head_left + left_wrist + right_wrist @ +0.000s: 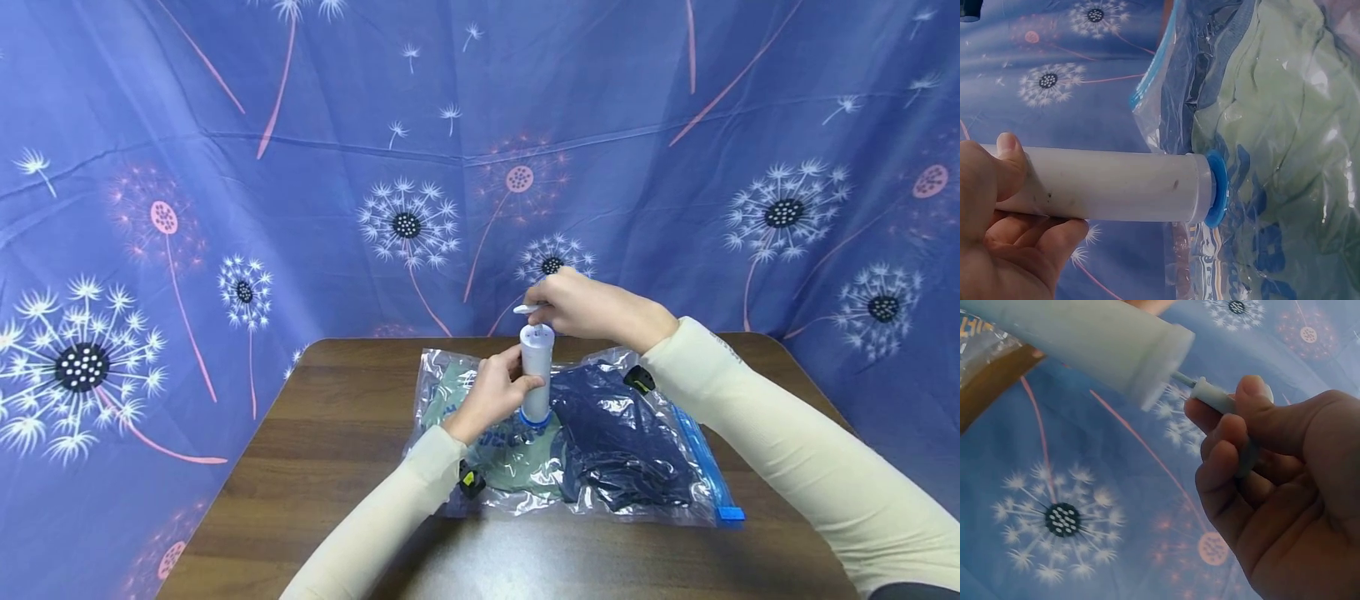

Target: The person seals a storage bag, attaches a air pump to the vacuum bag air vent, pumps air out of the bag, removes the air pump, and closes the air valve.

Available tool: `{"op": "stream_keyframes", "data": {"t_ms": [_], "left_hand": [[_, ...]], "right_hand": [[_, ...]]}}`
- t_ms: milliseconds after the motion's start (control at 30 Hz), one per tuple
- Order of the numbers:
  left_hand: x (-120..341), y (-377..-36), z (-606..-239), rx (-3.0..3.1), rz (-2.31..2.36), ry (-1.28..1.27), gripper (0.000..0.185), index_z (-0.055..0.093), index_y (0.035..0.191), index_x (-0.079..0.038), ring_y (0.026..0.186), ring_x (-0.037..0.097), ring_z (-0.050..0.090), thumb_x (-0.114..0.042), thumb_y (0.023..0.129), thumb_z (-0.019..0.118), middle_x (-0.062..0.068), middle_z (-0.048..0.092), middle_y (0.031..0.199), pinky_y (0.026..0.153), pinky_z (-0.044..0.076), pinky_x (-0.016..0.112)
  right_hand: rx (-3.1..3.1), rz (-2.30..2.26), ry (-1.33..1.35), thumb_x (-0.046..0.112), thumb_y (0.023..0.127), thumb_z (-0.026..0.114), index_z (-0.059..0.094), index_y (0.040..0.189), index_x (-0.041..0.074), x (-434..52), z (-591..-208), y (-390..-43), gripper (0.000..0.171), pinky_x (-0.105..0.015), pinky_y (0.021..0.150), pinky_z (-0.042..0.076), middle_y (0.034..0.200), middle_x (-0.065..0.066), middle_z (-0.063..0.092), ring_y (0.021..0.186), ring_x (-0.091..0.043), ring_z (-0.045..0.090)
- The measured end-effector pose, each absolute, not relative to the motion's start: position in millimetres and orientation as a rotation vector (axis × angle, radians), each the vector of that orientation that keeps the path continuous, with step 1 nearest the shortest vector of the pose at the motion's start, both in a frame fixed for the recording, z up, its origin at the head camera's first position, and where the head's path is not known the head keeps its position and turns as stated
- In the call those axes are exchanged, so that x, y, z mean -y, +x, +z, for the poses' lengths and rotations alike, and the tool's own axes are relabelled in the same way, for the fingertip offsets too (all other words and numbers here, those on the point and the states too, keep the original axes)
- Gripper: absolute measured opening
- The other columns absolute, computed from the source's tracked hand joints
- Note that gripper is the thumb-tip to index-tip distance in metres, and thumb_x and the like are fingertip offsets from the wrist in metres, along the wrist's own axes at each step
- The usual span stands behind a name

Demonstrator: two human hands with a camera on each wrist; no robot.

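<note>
Blue dandelion-print cloth [300, 167] hangs as backdrop behind and to both sides of a dark wood surface [330, 433].

Clear vacuum bag [480, 492] lies flat on the surface, near its far edge. Inside: pale green garment [517, 467] on the left part, dark navy garment [622, 442] on the right part. Blue zip strip [708, 467] runs along the bag's right edge, ending at a blue slider [729, 514] at the near right corner.

White hand pump [537, 371] stands upright on the bag, roughly at its middle, where the two garments meet. Its blue base collar [536, 419] sits pressed against the plastic; left wrist view shows collar [1216, 187] touching the film over the green fabric.

Left hand [491, 392] curled round the pump barrel at mid height, thumb on the near side, fingers wrapped behind. Left wrist view: thumb [1007, 162] lies on the barrel [1110, 184].

Right hand [585, 308] above the pump, fingers curled round the white plunger handle [527, 309]. Right wrist view: handle [1213, 397] pinched between thumb and curled fingers [1222, 444], thin rod showing between handle and barrel top [1160, 359], so plunger is slightly out of the barrel.

Both forearms in cream sleeves [787, 450]. Small black devices sit at each wrist [471, 482].
</note>
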State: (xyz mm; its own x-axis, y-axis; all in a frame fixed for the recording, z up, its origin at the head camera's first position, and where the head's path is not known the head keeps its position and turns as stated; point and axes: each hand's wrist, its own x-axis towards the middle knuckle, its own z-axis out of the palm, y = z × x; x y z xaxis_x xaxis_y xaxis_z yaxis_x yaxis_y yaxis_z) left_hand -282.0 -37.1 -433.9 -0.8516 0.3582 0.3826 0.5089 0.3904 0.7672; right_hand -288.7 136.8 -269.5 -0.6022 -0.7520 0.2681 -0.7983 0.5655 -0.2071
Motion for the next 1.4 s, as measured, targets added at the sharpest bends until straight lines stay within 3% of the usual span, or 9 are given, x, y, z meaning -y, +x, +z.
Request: {"op": "stream_keyframes", "data": {"t_ms": [167,333,600,800,900,1000,1167,1400], "left_hand": [[37.1,-283.0,-432.0,2.493,-1.473,-0.78,0.041,0.063,0.134,-0.006,0.112,0.021,0.073,-0.011,0.095,0.074,0.013,0.074,0.124,0.092,0.06,0.032],[38.2,-283.6,-431.7,2.513,-1.479,-0.745,0.043,0.062,0.136,-0.006,0.112,0.022,0.072,-0.011,0.095,0.074,0.014,0.073,0.125,0.093,0.06,0.034],[38.1,-285.3,-433.5,2.492,-1.43,-0.766,0.04,0.063,0.133,-0.006,0.109,0.022,0.074,-0.014,0.095,0.075,0.014,0.074,0.122,0.091,0.061,0.033],[39.3,-284.1,-435.8,2.487,-1.431,-0.757,0.041,0.064,0.133,-0.006,0.106,0.022,0.075,-0.014,0.094,0.076,0.014,0.075,0.119,0.089,0.061,0.031],[39.3,-283.6,-436.6,2.49,-1.449,-0.755,0.042,0.063,0.134,-0.006,0.107,0.021,0.074,-0.013,0.094,0.076,0.014,0.075,0.12,0.089,0.06,0.03],[39.2,-283.1,-438.1,2.482,-1.464,-0.75,0.041,0.064,0.133,-0.006,0.108,0.022,0.074,-0.012,0.094,0.076,0.014,0.075,0.119,0.09,0.06,0.03],[38.9,-285.3,-438.3,2.478,-1.439,-0.777,0.043,0.063,0.135,-0.007,0.109,0.02,0.074,-0.014,0.094,0.076,0.013,0.075,0.12,0.091,0.06,0.029],[37.1,-285.4,-437.8,2.487,-1.419,-0.78,0.045,0.062,0.135,-0.005,0.111,0.021,0.073,-0.013,0.094,0.076,0.014,0.074,0.122,0.093,0.059,0.029]], "right_hand": [[2.546,0.483,1.295,0.0,0.095,0.07,0.076,0.099,-0.002,-139.1,-253.7,-287.1,0.008,-0.033,0.063,0.058,0.086,-0.011,0.077,0.068,-0.018,0.069],[2.471,0.514,1.261,-0.002,0.096,0.068,0.075,0.109,-0.007,-139.1,-237.8,-284.3,0.016,-0.038,0.069,0.061,0.096,-0.017,0.078,0.081,-0.026,0.076],[2.205,0.535,1.234,-0.005,0.096,0.066,0.076,0.112,-0.007,-136.2,-219.7,-284.3,0.019,-0.04,0.067,0.059,0.094,-0.018,0.074,0.081,-0.027,0.072],[2.096,0.571,1.168,-0.004,0.096,0.067,0.075,0.113,-0.008,-132.8,-223.9,-283.7,0.019,-0.041,0.073,0.061,0.1,-0.02,0.076,0.084,-0.03,0.073],[2.181,0.593,1.153,-0.004,0.096,0.068,0.076,0.11,-0.006,-133.0,-228.1,-282.7,0.017,-0.038,0.065,0.057,0.098,-0.019,0.077,0.076,-0.026,0.072],[2.315,0.6,1.144,-0.002,0.096,0.068,0.076,0.106,-0.004,-134.1,-235.9,-282.1,0.013,-0.036,0.059,0.053,0.093,-0.016,0.078,0.07,-0.021,0.07],[2.464,0.593,1.129,-0.001,0.095,0.069,0.076,0.101,-0.003,-135.5,-261.1,-282.6,0.009,-0.034,0.06,0.056,0.09,-0.015,0.078,0.065,-0.018,0.068],[2.542,0.623,1.134,0.0,0.093,0.071,0.075,0.097,-0.001,-134.0,-293.9,-285.4,0.005,-0.031,0.062,0.06,0.091,-0.015,0.077,0.069,-0.018,0.07]]}}
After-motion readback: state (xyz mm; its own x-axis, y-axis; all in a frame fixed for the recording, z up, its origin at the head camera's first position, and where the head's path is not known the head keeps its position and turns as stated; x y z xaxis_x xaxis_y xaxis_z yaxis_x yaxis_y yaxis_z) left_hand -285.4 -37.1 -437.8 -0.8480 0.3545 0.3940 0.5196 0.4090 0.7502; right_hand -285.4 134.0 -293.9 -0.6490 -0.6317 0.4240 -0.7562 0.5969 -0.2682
